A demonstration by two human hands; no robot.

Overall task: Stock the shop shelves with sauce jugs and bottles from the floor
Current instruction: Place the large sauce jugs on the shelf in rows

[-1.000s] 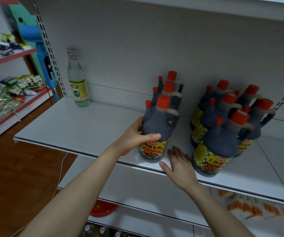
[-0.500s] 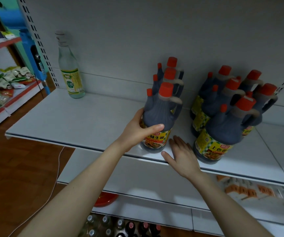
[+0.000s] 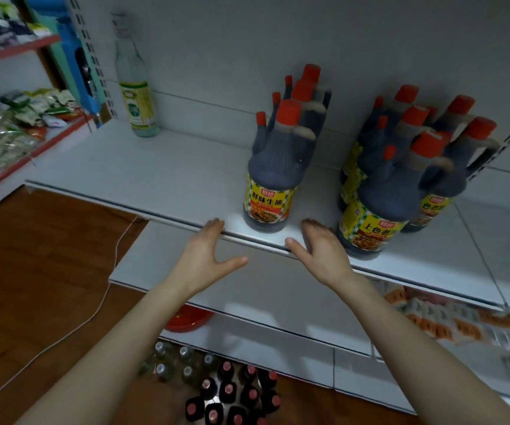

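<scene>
Nearest me: floor bottles [image 3: 232,391], dark with red caps, packed upright, with clear ones just left of them. They sit below and behind my fingertips, down between the two forearms. Long axis is vertical, caps up at me, so I'd expect a top-down grab on the neck. I judge the left hand [image 3: 207,256] nearer, since the pack sits closer under that forearm than under the right one.

Both hands are empty. Left hand: fingers straight and together, thumb splayed, tips at the shelf [image 3: 124,207] lip. Can't tell if they touch it. Right hand [image 3: 324,253]: fingers straight, loosely together, tips over the shelf front, just beside the base of the nearest of the right jugs [image 3: 379,194]. Contact unclear.

Just past the fingertips, between the two hands: front jug [image 3: 270,176], upright, label facing me, clear of both hands. More red caps line up straight behind it, so it heads a row running away from me. The right jugs cluster ahead-right of the right fingertips, apart from that row.

Far ahead-left of the left fingertips: tall bottle [image 3: 135,87], alone by the back wall.

My read: front jug is placed. Next move is down and back, not forward.
</scene>
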